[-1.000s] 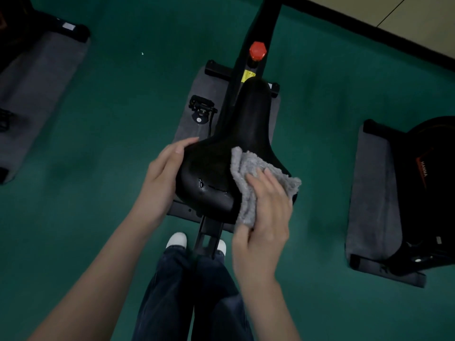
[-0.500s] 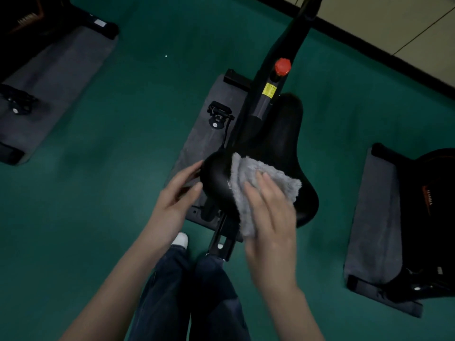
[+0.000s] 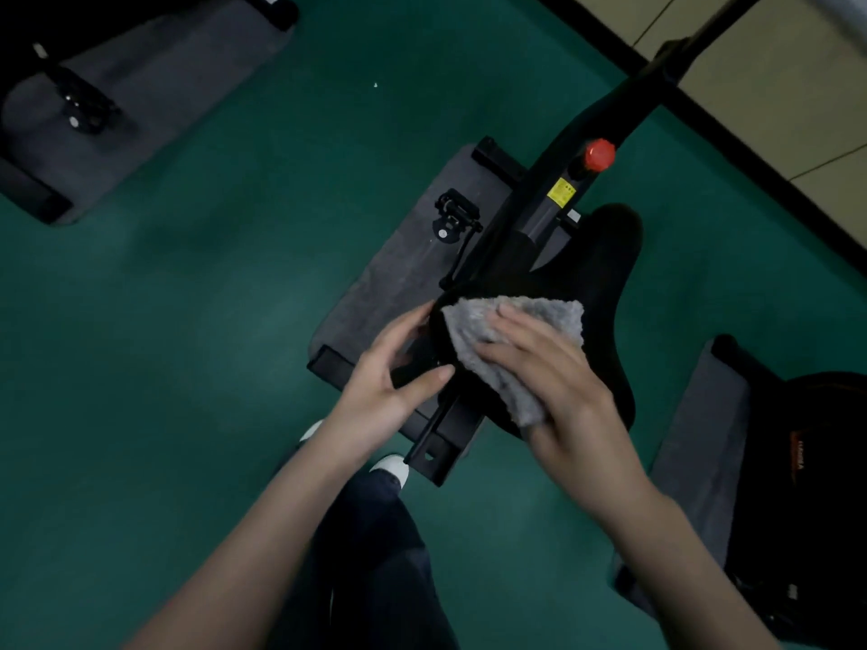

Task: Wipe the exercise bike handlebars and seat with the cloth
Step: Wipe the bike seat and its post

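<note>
Head view: cloth (image 3: 511, 340) pressed flat under right hand (image 3: 563, 396) onto seat (image 3: 605, 283)

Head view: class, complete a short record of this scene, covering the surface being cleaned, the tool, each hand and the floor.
Surface: black seat
Tool: grey cloth, lying on the seat's wide end
Right hand: fingers flat, pressing the cloth onto the seat
Left hand: touching the seat's left edge, no cloth in it
Underfoot: grey mat on green floor
</note>
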`<state>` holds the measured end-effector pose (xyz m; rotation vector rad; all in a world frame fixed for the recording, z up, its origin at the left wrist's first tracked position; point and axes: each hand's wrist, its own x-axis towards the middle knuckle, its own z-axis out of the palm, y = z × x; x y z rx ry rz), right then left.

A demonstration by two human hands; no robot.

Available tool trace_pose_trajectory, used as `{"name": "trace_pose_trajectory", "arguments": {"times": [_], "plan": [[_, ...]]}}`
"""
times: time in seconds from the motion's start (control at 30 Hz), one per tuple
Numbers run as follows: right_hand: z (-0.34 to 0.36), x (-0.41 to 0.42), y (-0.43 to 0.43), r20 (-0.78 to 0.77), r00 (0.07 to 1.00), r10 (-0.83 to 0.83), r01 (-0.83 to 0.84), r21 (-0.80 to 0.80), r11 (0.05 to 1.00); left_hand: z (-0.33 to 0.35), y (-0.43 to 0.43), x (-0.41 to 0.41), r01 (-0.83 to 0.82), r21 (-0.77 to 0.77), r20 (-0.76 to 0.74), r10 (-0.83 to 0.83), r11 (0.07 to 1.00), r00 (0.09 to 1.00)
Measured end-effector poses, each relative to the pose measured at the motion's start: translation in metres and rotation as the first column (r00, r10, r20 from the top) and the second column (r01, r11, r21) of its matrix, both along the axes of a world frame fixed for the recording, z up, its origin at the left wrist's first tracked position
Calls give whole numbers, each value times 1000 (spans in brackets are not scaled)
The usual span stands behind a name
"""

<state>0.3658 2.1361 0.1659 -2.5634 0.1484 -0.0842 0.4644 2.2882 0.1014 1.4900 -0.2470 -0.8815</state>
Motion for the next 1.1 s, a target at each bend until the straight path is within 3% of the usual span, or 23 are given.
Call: {"name": "trace_pose_trajectory", "arguments": {"times": [0.17, 0.23, 0.37, 0.6, 0.7, 0.87, 1.1], "plan": [[2, 41, -17, -27, 999, -40, 41, 21, 999, -4, -3, -12, -86, -2, -77, 85, 996, 993], [0, 76, -22, -106, 994, 11, -10, 16, 1000, -4, -7, -20, -125, -8, -102, 123, 992, 987], [-2, 115, -25, -310, 916, 254, -247, 59, 967, -5, -14, -33, -271, -2, -183, 266, 963, 946], [28, 92, -28, -329, 690, 644, -631, 161, 759, -3, -23, -62, -364, -132, -383, 291, 922, 877], [25, 109, -26, -398, 638, 660, -681, 109, 724, -4, -28, -71, -397, -171, -422, 297, 902, 857], [1, 149, -20, -549, 639, 539, -600, 83, 796, -3, -31, -77, -455, -184, -455, 335, 871, 825], [22, 101, -23, -412, 541, 733, -769, 111, 630, -4, -36, -92, -466, -208, -525, 303, 860, 795]]}}
